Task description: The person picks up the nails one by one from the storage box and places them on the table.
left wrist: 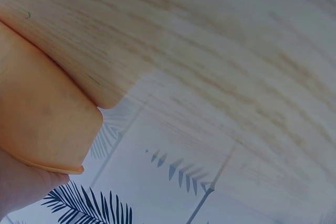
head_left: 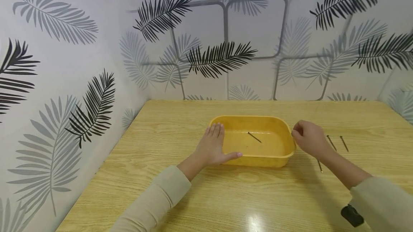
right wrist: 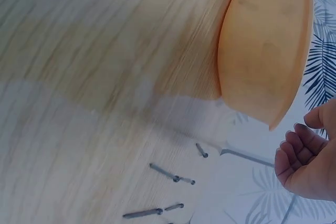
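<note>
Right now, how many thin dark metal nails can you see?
4. One nail lies inside the yellow plastic tray. Two nails lie on the wooden table right of the right hand; one shows beside its wrist. The arm may hide others.

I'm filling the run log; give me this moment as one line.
left hand flat against yellow tub | right hand curled, empty, beside rim | one nail in tub | nails on table
</note>
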Demonstrator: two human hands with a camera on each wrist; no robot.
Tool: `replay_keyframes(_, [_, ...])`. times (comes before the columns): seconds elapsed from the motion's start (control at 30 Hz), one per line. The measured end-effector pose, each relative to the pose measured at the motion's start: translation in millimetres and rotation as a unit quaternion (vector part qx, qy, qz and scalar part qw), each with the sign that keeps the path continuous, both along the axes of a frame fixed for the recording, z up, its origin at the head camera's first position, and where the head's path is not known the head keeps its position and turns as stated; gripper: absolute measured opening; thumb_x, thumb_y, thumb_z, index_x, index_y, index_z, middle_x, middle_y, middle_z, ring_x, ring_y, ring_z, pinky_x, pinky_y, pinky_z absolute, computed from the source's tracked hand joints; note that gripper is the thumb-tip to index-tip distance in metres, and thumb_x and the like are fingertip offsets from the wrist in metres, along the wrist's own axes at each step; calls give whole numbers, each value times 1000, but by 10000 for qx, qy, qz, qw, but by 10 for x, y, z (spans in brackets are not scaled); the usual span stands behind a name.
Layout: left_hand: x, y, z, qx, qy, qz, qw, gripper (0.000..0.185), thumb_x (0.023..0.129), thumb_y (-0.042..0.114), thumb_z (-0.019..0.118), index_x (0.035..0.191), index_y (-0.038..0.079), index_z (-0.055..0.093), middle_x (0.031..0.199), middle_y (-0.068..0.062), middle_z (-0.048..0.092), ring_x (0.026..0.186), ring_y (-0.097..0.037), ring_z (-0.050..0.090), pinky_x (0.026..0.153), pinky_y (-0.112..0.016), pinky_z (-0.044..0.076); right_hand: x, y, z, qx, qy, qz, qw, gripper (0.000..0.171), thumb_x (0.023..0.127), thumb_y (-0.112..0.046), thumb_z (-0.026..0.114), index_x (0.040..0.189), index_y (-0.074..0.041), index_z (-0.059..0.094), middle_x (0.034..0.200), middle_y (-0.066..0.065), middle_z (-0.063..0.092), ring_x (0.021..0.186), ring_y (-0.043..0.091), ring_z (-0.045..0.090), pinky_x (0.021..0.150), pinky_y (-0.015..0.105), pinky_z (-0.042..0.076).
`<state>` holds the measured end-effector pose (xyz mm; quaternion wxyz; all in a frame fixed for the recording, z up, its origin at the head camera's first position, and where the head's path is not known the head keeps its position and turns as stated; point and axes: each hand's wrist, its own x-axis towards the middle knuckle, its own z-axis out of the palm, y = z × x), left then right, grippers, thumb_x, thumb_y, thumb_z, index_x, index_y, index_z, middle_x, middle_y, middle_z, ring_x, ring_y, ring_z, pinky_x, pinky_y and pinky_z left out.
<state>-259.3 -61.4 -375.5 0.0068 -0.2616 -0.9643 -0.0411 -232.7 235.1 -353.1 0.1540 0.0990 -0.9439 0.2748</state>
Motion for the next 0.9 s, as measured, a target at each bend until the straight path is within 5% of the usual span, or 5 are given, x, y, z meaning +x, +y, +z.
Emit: replay_keyframes(0.9, [-15, 6, -13, -60, 25, 8, 10000, 103, 83, 72, 39, 147, -4, 12, 155, -19, 13, 144, -31, 10, 118, -41, 9, -343, -473, -31, -130, 36, 612, 9980, 12, 87, -1, 52, 82, 6, 61, 68, 13, 59, 57, 16, 46, 56, 28, 40])
